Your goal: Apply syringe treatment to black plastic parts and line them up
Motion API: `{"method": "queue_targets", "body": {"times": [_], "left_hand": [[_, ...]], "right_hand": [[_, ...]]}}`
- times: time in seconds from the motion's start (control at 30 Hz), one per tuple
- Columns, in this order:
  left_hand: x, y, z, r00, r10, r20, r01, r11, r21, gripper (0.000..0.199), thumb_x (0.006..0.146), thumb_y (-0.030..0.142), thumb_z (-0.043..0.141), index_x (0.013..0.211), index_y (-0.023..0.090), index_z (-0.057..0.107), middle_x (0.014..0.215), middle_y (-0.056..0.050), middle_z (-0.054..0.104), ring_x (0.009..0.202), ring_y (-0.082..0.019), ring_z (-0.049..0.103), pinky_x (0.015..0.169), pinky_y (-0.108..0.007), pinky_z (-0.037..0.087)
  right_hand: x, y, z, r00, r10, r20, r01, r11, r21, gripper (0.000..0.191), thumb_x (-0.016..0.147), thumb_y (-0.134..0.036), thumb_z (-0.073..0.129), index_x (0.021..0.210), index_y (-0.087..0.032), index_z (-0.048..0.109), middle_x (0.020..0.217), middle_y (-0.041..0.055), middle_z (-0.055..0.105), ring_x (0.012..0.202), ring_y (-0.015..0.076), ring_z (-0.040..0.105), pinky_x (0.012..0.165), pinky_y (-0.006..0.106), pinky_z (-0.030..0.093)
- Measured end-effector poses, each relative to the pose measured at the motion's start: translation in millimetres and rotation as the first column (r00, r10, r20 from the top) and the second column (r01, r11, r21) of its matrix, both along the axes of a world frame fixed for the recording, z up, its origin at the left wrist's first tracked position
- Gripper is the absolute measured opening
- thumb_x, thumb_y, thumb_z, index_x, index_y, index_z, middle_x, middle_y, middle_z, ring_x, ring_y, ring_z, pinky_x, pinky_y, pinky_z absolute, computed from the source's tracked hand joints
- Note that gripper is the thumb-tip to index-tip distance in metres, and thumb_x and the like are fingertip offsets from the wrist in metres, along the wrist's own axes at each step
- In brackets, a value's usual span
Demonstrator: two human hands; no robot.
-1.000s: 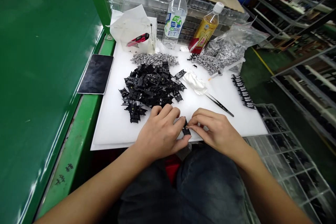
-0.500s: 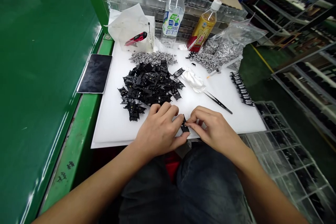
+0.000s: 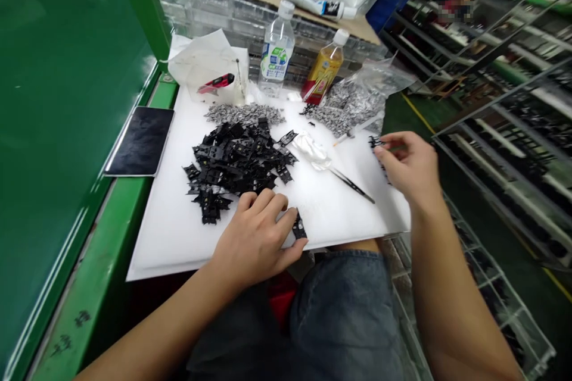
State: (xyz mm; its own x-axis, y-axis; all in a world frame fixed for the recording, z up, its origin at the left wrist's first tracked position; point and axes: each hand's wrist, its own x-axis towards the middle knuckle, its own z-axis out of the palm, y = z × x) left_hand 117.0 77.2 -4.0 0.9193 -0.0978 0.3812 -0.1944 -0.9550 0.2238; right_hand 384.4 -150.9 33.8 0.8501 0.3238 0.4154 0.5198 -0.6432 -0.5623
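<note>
My left hand (image 3: 254,239) rests on the white plastic board (image 3: 174,244), its fingers and thumb around a small black plastic part (image 3: 299,227). My right hand (image 3: 409,165) is raised at the board's right side, over a row of black parts (image 3: 376,142). The hand hides most of that row, so I cannot tell if it holds a piece. Behind my left hand lies a heap of similar black parts (image 3: 236,161). Beyond it is a smaller heap of grey metal pieces (image 3: 245,114). Steel tweezers (image 3: 353,186) and a white cloth (image 3: 311,150) lie between my hands.
A plastic bag of grey pieces (image 3: 361,95), a water bottle (image 3: 277,53), a tea bottle (image 3: 324,68) and a red utility knife (image 3: 217,83) stand beyond the heaps. A dark tablet (image 3: 140,141) lies left of the board. Clear trays (image 3: 214,3) stack behind; a clear crate (image 3: 504,309) sits at right.
My right hand has left the small black part and moved right and up, over the row of parts. My left hand stays on the part. The whole view has swung slightly.
</note>
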Motion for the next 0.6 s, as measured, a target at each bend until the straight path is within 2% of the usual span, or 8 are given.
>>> {"method": "queue_targets", "body": {"times": [0.07, 0.17, 0.27, 0.4, 0.6], "left_hand": [[0.0, 1.0, -1.1, 1.0, -0.003, 0.007, 0.003, 1.0, -0.003, 0.035, 0.105, 0.049, 0.058, 0.113, 0.018, 0.07, 0.112, -0.01, 0.068, 0.104, -0.029, 0.058, 0.088, -0.047, 0.036], [0.1, 2.0, -2.8, 1.0, -0.004, 0.019, 0.005, 1.0, -0.01, 0.034, 0.105, 0.048, 0.058, 0.114, 0.018, 0.07, 0.114, -0.01, 0.068, 0.105, -0.029, 0.059, 0.088, -0.047, 0.036], [0.3, 2.1, -2.8, 1.0, -0.001, 0.026, 0.002, 1.0, -0.02, 0.034, 0.105, 0.047, 0.058, 0.116, 0.017, 0.07, 0.114, -0.01, 0.067, 0.104, -0.029, 0.059, 0.088, -0.047, 0.036], [1.0, 1.9, -1.1, 1.0, -0.001, 0.022, 0.001, 1.0, -0.021, 0.033, 0.105, 0.046, 0.058, 0.117, 0.017, 0.07, 0.114, -0.01, 0.068, 0.104, -0.029, 0.059, 0.087, -0.047, 0.036], [1.3, 1.7, -1.1, 1.0, -0.003, 0.018, 0.003, 1.0, -0.024, 0.033, 0.105, 0.046, 0.058, 0.117, 0.017, 0.07, 0.114, -0.01, 0.069, 0.104, -0.029, 0.06, 0.087, -0.047, 0.037]], "right_hand": [[30.7, 8.2, -6.3, 0.999, 0.033, -0.026, -0.035, 0.995, -0.096, 0.022, 0.082, -0.024, 0.07, 0.102, -0.019, 0.076, 0.09, 0.008, 0.078, 0.071, 0.0209, 0.066, 0.069, 0.035, 0.052], [54.5, 24.8, -17.0, 0.996, 0.071, -0.046, -0.079, 0.974, -0.212, 0.02, 0.08, -0.02, 0.066, 0.098, -0.019, 0.076, 0.093, 0.0091, 0.08, 0.076, 0.0234, 0.069, 0.081, 0.038, 0.055], [63.3, 37.1, -26.0, 0.998, 0.057, -0.022, -0.061, 0.962, -0.266, 0.023, 0.084, -0.021, 0.063, 0.104, -0.018, 0.075, 0.101, 0.0125, 0.081, 0.086, 0.0267, 0.07, 0.092, 0.043, 0.054], [71.6, 45.1, -32.1, 0.999, 0.037, -0.004, -0.037, 0.956, -0.292, 0.017, 0.088, -0.026, 0.064, 0.099, -0.018, 0.074, 0.106, 0.016, 0.079, 0.101, 0.031, 0.069, 0.097, 0.043, 0.052], [78.7, 48.0, -34.3, 1.0, 0.026, 0.001, -0.024, 0.953, -0.301, 0.014, 0.087, -0.026, 0.067, 0.097, -0.019, 0.073, 0.102, 0.0149, 0.079, 0.099, 0.0308, 0.069, 0.094, 0.041, 0.052]]}}
